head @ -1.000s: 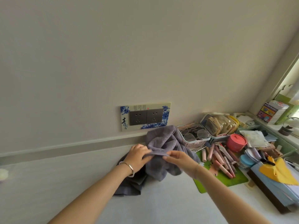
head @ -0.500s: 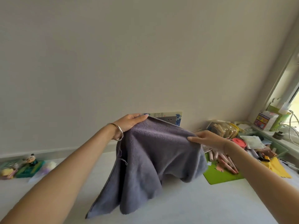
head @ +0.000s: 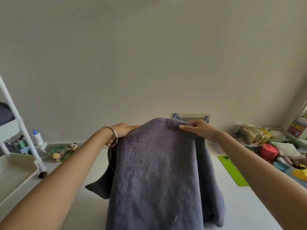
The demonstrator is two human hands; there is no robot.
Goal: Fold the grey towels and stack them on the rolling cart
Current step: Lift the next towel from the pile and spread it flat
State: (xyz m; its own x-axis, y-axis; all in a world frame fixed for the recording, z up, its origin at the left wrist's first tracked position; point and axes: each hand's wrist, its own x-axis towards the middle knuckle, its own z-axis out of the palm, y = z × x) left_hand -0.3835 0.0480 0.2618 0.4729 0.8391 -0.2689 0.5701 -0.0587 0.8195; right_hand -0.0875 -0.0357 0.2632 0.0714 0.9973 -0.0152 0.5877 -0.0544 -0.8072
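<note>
Nearest the camera, a large grey terry towel hung in the air in front of the person, above a white tabletop. Its lower part ran out of the bottom of the frame and one loose corner stuck out to the left. Further up, both hands grasped its top edge, near each other. The left hand, with a thin metal bangle on its wrist, gripped the left end of that edge, its fingertips hidden by the cloth. The right hand pinched the right end, thumb lying on the near face.

On the left stood a white rolling cart, its lower tray bare. A dark grey bundle of cloth lay on its upper shelf, cut off by the frame edge.

On the right lay a lime-green flat mat and, beyond it, a round red plastic container among blurred clutter. Further back on the left were a small panda figure and a white bottle with a blue cap. A blue-patterned wall plate showed just above the towel's top edge.
</note>
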